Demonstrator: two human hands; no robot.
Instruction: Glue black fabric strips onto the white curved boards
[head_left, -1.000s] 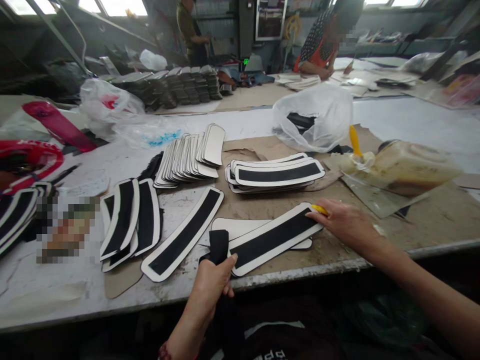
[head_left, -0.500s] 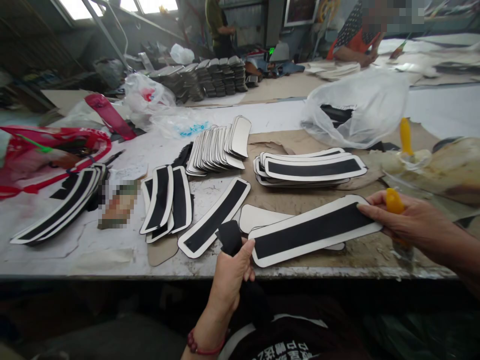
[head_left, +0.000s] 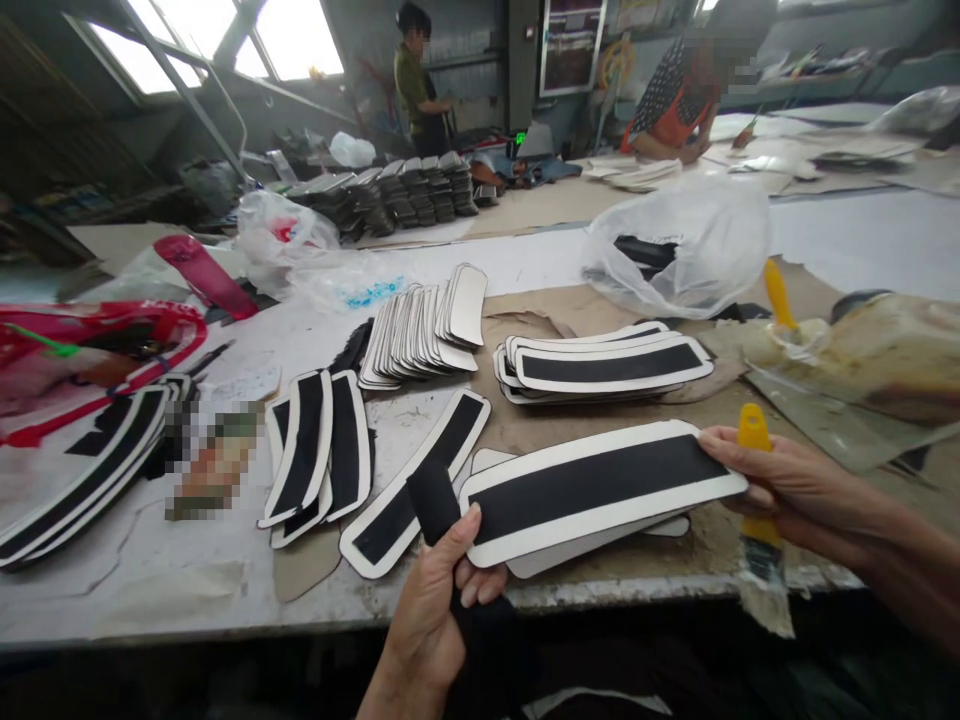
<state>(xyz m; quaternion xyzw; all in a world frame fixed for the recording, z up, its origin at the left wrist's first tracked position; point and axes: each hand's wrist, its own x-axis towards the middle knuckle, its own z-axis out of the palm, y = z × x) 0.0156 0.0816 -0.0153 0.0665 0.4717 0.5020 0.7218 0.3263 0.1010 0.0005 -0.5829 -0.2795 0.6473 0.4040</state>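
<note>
A gently curved white panel (head_left: 679,490) with a black strip along its middle is held between my hands above the table's front edge. My left hand (head_left: 431,610) is closed, its thumb pressing the panel's left end. A loose black strip (head_left: 433,500) also passes through that hand, sticking up above it and hanging below. My right hand (head_left: 799,485) pinches the panel's right end and grips a brush (head_left: 754,430) with a yellow handle, its pale, coated bristles pointing down. Beneath the held panel lies another pale panel (head_left: 592,545), partly covered.
Stacks of strip-faced panels lie at the middle right (head_left: 615,365), left (head_left: 315,450) and far left (head_left: 90,470). Plain panels (head_left: 420,335) fan out behind. A second yellow-handled brush (head_left: 780,295) stands by a plastic-wrapped container (head_left: 870,350). Two people work across the table.
The view has tilted up, so the table sits lower in it. The held panel's left end is drawn in against my left hand, and the brush in my right hand now shows its bristles.
</note>
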